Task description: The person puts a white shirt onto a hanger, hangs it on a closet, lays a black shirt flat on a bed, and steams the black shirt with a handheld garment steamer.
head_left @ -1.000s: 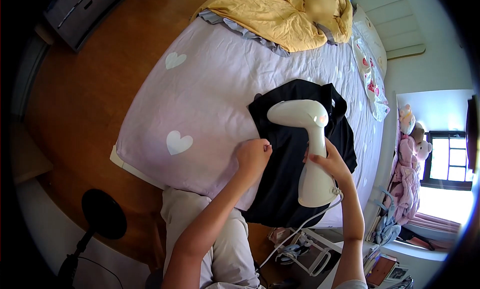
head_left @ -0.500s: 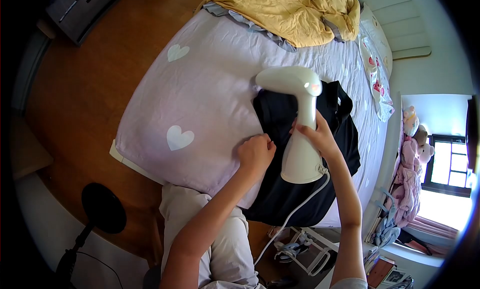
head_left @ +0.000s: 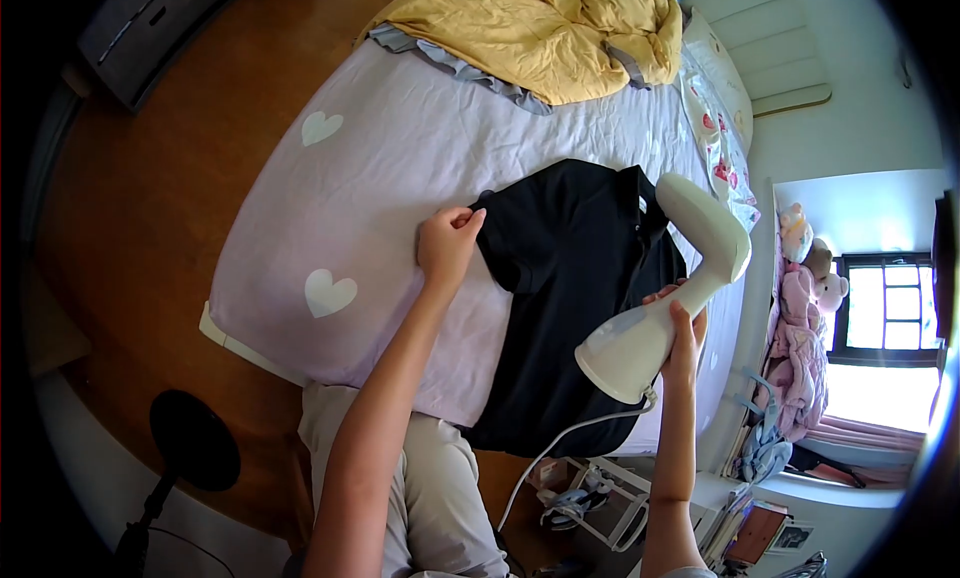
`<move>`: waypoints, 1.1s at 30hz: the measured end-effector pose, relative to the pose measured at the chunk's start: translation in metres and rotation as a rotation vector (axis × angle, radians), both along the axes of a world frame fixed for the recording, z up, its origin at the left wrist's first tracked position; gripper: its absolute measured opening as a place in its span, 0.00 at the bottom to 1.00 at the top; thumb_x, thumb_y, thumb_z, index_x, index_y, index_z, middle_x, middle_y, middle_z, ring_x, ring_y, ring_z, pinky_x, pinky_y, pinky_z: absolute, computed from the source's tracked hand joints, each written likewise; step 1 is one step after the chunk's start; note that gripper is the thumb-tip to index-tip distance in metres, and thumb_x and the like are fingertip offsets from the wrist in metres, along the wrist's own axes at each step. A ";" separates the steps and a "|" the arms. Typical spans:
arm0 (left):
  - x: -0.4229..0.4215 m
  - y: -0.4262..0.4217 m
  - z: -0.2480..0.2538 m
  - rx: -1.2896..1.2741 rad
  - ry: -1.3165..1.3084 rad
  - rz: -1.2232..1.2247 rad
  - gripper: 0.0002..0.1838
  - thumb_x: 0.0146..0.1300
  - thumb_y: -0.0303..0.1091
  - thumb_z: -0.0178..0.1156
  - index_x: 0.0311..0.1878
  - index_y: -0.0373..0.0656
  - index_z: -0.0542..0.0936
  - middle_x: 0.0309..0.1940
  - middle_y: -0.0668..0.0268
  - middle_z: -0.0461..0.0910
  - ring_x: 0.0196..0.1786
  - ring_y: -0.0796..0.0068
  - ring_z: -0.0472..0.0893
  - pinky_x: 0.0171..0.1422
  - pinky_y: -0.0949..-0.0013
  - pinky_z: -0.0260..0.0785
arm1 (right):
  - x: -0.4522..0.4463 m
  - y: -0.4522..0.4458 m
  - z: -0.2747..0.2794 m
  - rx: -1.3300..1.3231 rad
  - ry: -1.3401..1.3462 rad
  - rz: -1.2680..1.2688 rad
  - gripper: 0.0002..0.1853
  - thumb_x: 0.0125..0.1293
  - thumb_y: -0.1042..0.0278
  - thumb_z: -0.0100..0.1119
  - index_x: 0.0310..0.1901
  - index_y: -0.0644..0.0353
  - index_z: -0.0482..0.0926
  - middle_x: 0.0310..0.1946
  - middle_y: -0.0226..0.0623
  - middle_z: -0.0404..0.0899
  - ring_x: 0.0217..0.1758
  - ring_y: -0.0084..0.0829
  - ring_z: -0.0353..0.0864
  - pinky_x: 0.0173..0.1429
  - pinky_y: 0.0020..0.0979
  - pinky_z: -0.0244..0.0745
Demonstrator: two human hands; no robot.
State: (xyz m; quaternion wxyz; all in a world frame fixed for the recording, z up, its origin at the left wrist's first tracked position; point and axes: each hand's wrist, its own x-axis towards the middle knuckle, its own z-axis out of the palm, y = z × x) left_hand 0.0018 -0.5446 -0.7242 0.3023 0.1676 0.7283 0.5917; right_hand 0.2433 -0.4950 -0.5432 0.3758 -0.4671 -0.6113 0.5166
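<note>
A black collared shirt lies spread on the bed, its collar toward the upper right. My left hand is closed at the end of the left-side sleeve, thumb and fingers pinching the cloth edge. In my right hand is a white handheld garment steamer, gripped round its handle and tilted, with its head over the collar side of the shirt. A white cord runs from the steamer's base down toward the floor.
The bed has a pale lilac sheet with white hearts. A yellow quilt is bunched at its far end. A black round-topped stand rises at lower left. A white rack stands below the bed's near edge; plush toys sit near the window.
The steamer has swung right and tilted, uncovering the shirt's sleeve and chest. My left hand has moved up and left to the sleeve end, which is now spread outward.
</note>
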 end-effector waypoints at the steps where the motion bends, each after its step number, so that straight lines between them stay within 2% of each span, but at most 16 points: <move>1: 0.003 -0.001 0.001 -0.017 0.012 0.022 0.15 0.51 0.42 0.61 0.28 0.38 0.79 0.20 0.64 0.77 0.23 0.71 0.75 0.30 0.71 0.65 | 0.003 0.000 0.001 -0.019 -0.014 -0.023 0.23 0.54 0.66 0.58 0.48 0.64 0.61 0.34 0.40 0.72 0.37 0.34 0.77 0.42 0.33 0.74; 7: 0.007 0.005 -0.009 0.174 -0.222 0.184 0.15 0.54 0.39 0.61 0.29 0.32 0.78 0.19 0.67 0.76 0.23 0.81 0.71 0.30 0.77 0.63 | 0.002 0.014 -0.009 -0.122 -0.114 -0.022 0.21 0.55 0.69 0.56 0.48 0.63 0.62 0.34 0.40 0.72 0.36 0.34 0.77 0.41 0.33 0.75; 10: 0.006 0.007 -0.013 0.162 -0.325 0.232 0.16 0.54 0.39 0.61 0.30 0.31 0.78 0.21 0.68 0.77 0.25 0.82 0.72 0.31 0.78 0.64 | -0.013 0.026 -0.016 -0.160 -0.186 0.097 0.19 0.55 0.69 0.56 0.46 0.64 0.63 0.33 0.38 0.72 0.36 0.32 0.77 0.39 0.31 0.75; 11: 0.006 0.007 -0.013 0.161 -0.322 0.230 0.16 0.54 0.39 0.61 0.30 0.31 0.78 0.21 0.68 0.77 0.25 0.82 0.72 0.31 0.78 0.64 | -0.022 0.028 -0.016 -0.154 -0.241 0.132 0.20 0.54 0.67 0.55 0.47 0.64 0.63 0.33 0.38 0.72 0.36 0.31 0.77 0.40 0.31 0.75; 16: 0.006 0.004 -0.009 0.215 -0.356 0.266 0.15 0.55 0.38 0.60 0.31 0.31 0.79 0.23 0.68 0.78 0.27 0.83 0.72 0.33 0.78 0.64 | -0.048 0.045 -0.030 -0.208 -0.387 0.259 0.20 0.53 0.69 0.55 0.47 0.63 0.63 0.32 0.37 0.73 0.34 0.29 0.77 0.38 0.31 0.75; 20: 0.005 0.002 0.001 0.150 -0.400 0.257 0.15 0.55 0.38 0.60 0.32 0.31 0.79 0.24 0.68 0.78 0.28 0.82 0.72 0.35 0.78 0.64 | -0.063 0.060 -0.044 -0.248 -0.528 0.347 0.20 0.52 0.70 0.56 0.46 0.62 0.64 0.30 0.36 0.73 0.32 0.28 0.77 0.37 0.31 0.74; 22: 0.005 0.003 0.000 0.194 -0.446 0.261 0.14 0.55 0.38 0.62 0.33 0.34 0.79 0.19 0.76 0.69 0.22 0.87 0.63 0.26 0.81 0.54 | -0.075 0.068 -0.049 -0.268 -0.536 0.353 0.19 0.52 0.69 0.56 0.45 0.62 0.64 0.30 0.36 0.73 0.31 0.28 0.77 0.37 0.31 0.74; 24: 0.004 0.005 0.000 0.194 -0.462 0.279 0.14 0.55 0.38 0.62 0.33 0.34 0.79 0.18 0.76 0.68 0.21 0.87 0.62 0.26 0.81 0.54 | -0.080 0.080 -0.060 -0.216 -0.492 0.307 0.16 0.52 0.67 0.59 0.39 0.62 0.66 0.26 0.34 0.72 0.28 0.26 0.75 0.35 0.28 0.72; 29: -0.001 0.004 0.008 0.208 -0.549 0.278 0.13 0.56 0.37 0.60 0.31 0.33 0.80 0.18 0.73 0.72 0.23 0.85 0.67 0.29 0.79 0.58 | -0.083 0.091 -0.069 -0.111 -0.413 0.253 0.19 0.51 0.67 0.59 0.42 0.63 0.66 0.28 0.36 0.72 0.28 0.26 0.75 0.33 0.27 0.71; 33: -0.003 0.001 0.018 0.160 -0.584 0.270 0.12 0.56 0.36 0.60 0.30 0.33 0.80 0.16 0.75 0.69 0.21 0.86 0.64 0.27 0.79 0.55 | -0.073 0.067 -0.033 -0.198 -0.328 0.237 0.17 0.54 0.69 0.55 0.44 0.62 0.64 0.31 0.36 0.73 0.32 0.30 0.78 0.36 0.32 0.76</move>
